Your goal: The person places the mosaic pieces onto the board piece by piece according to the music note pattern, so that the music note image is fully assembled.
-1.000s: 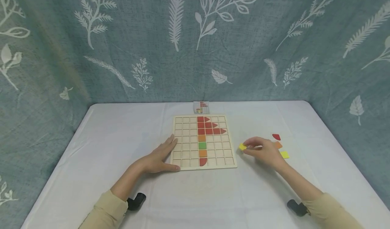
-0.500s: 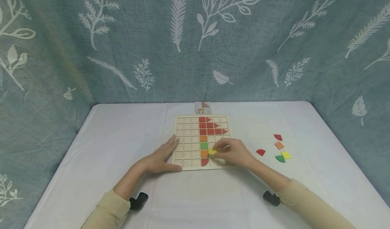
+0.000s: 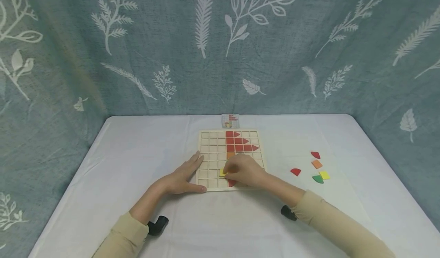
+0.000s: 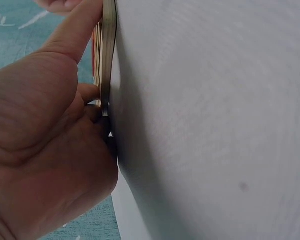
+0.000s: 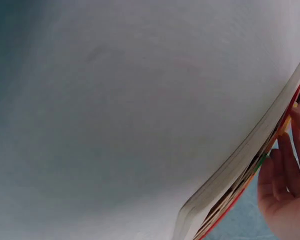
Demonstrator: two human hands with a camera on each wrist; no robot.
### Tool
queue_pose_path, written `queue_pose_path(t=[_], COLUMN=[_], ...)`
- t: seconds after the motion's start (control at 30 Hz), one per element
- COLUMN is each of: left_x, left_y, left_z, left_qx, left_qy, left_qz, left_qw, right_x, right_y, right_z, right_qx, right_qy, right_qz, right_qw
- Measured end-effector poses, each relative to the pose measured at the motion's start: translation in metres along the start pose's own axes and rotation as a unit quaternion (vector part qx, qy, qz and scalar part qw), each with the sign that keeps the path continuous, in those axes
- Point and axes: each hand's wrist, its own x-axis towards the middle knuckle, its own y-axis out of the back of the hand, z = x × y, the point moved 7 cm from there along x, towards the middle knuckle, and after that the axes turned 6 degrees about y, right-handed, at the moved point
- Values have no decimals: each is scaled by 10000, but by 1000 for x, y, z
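Observation:
My right hand [image 3: 245, 170] is over the lower middle of a wooden grid board [image 3: 208, 147], thumb and fingers pinching a yellow square tile [image 3: 222, 173]. The tile is at a cell just left of the coloured column; whether it lies fully in the cell cannot be told. Red tiles [image 3: 238, 148] form pointed rows at the board's top. Below them shows an orange tile [image 3: 230, 155]; the hand hides the column's middle, and a red rounded tile [image 3: 232, 183] shows at the bottom. With fingers extended, my left hand [image 3: 181, 178] rests against the board's left edge and near corner.
Loose pieces lie right of the board: two red [image 3: 295, 171] [image 3: 315, 155], one orange [image 3: 317, 164], one yellow [image 3: 324, 174] and one green [image 3: 317, 179]. A small picture card [image 3: 230, 121] lies behind the board. Patterned curtain [image 3: 213, 59] hangs behind the white table [image 3: 144, 143].
My right hand has carried the yellow square tile leftward from beside the board, across the column to its left side. The left hand stays in place on the board.

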Motion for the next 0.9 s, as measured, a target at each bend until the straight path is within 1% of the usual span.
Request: queue_pose_path(t=[0.13,0.27,0.4,0.47,0.57,0.67,0.77,0.9], left_x=[0,0,0,1,2,4,5,5], left_y=[0,0,-1,-1,-2,-4,-4,-3], left_z=[1,1,-1,-1,-2,-4,-5,-5], left_qx=[9,35,34,38,49,78,118,152], left_qy=[9,33,27,-5,31,78,64,10], left_qz=[7,24,21,23,24,46,69,83], left_qw=[10000,10000,10000,10000,10000,9999,9999,9998], right_x=[2,2,1,-1,-7,-20,-39,-69], right_y=[-3,-3,-2,0,5,15,29,47], right_z=[0,-1,-4,-3,1,11,24,45], right_qx=[-130,-216,-144,-9,312,591,715,677], right_qy=[65,215,386,352,117,-302,-696,-1110], right_qz=[-110,-125,-84,-72,15,226,519,877], right_qw=[9998,9995,9991,9994,9994,9975,9937,9876])
